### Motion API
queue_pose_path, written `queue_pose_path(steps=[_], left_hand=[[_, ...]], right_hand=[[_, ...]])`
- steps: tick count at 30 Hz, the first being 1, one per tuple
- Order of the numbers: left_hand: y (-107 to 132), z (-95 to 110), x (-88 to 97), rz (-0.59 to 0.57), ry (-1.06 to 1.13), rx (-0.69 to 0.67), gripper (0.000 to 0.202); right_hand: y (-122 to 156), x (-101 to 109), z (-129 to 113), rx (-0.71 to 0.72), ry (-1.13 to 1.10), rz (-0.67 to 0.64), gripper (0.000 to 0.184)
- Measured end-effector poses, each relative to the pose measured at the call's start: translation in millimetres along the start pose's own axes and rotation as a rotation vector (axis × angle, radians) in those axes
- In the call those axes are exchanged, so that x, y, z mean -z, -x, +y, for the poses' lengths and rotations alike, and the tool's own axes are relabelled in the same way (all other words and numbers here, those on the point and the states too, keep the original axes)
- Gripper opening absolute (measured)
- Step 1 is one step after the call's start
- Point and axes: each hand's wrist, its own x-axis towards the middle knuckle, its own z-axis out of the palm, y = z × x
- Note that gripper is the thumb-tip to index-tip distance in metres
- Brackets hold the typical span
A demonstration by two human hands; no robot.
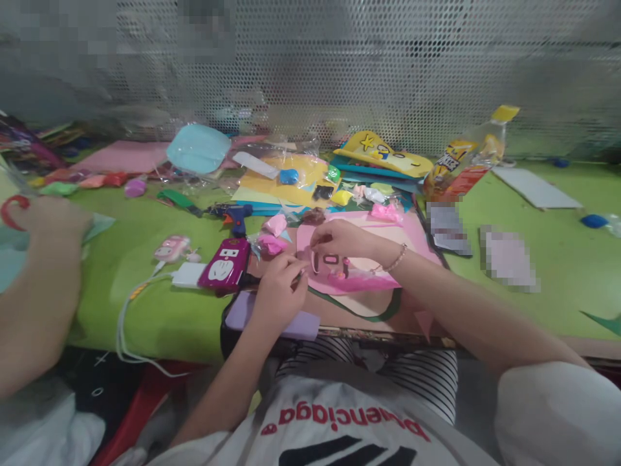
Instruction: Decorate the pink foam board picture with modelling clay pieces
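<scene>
My left hand [282, 292] rests at the left edge of a pink sheet [388, 249], its thumb and fingers pinched together. A tiny dark bit shows near these fingertips, too small to name. Over the sheet's upper left part, my right hand [342, 241] points down with its fingers bent together; whatever they hold is hidden. Just below it, a small brown rectangular outline [331, 259] and other dark strips lie on the sheet. Pink clay lumps [272, 243] in clear wrap sit beside the left hand. Under the sheet are paper layers and a dark green curved strip [383, 316].
A purple power bank [226, 265] with a white cable stands left of my hands, near a blue glue gun [239, 219]. A bottle [478, 155] stands at the back right. At far left, a co-worker's hand [53, 220] holds red-handled scissors [13, 210].
</scene>
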Motion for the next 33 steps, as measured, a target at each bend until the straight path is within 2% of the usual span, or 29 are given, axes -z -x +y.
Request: queue_pose_path(steps=[8,14,21,33], left_hand=[[0.1,1.6,-0.2,-0.091,-0.059,-0.069,0.024],[0.0,3.0,-0.6,-0.153,-0.182,-0.079,0.026],[-1.3,6.4,0.0,-0.206,-0.291,-0.090,0.025],[-1.8,5.5,-0.5,-0.245,-0.328,-0.073,0.026]], right_hand=[[4.4,-2.1,-2.9,0.027,0.092,0.034,0.015],[13.3,-2.6,-4.4,-0.011,0.001,-0.041,0.022],[13.7,-8.5,5.4,0.095,0.146,0.053,0.022],[15.9,-6.9,5.4,0.121,0.232,-0.037,0.022]])
